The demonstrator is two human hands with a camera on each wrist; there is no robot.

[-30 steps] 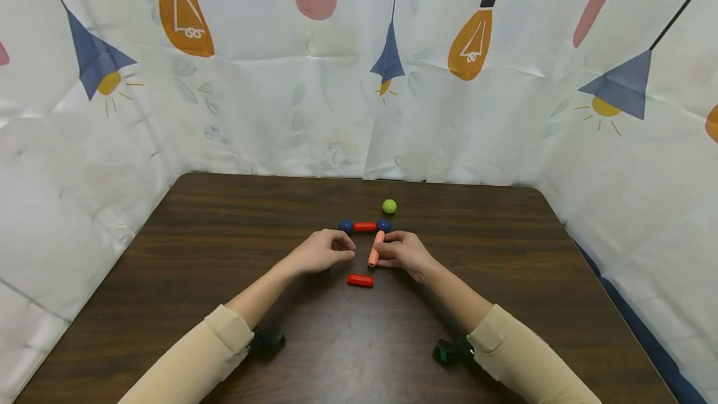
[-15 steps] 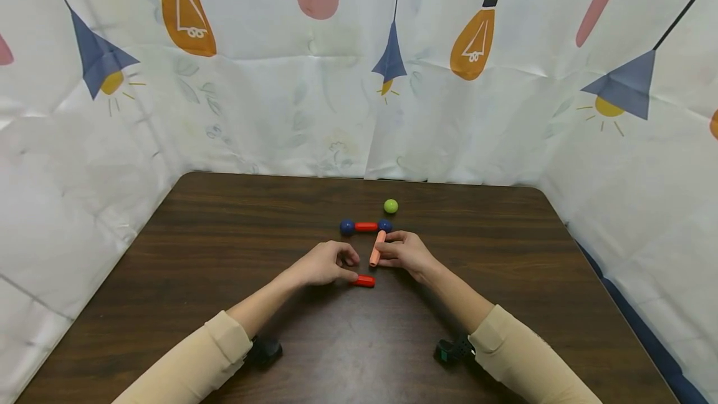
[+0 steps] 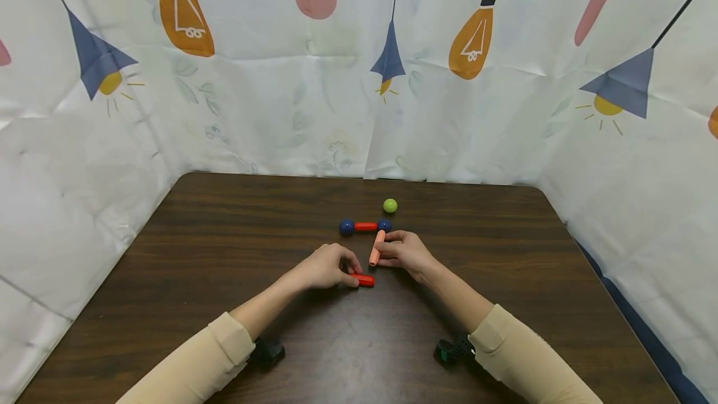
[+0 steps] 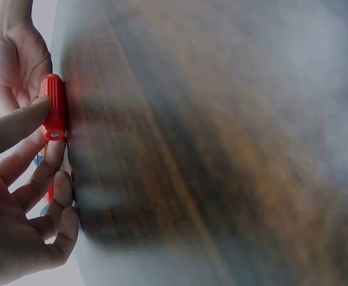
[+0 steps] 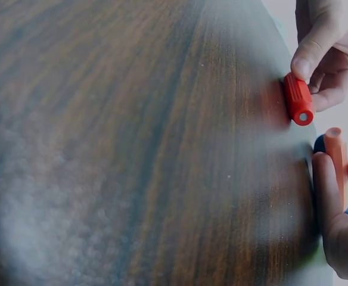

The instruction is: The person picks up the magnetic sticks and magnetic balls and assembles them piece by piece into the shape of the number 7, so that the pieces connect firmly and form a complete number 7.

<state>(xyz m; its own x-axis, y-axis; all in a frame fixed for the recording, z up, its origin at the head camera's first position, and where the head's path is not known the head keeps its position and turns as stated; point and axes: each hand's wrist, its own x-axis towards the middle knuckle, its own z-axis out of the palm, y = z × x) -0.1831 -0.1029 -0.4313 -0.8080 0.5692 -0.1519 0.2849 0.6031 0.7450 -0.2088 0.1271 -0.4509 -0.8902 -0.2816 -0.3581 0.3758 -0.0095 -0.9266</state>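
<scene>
Currently: my left hand (image 3: 325, 267) pinches the short red plastic rod (image 3: 364, 280); my right hand (image 3: 406, 253) grips the pale orange plastic rod (image 3: 377, 247).
Orange rod's far end touches the dark blue ball (image 3: 384, 225), kept steady for joining.

A green ball (image 3: 389, 206) sits on the dark wooden table (image 3: 224, 235) toward 12 o'clock. Behind hangs a white curtain (image 3: 269, 98) (printed with lamps and bulbs).
</scene>
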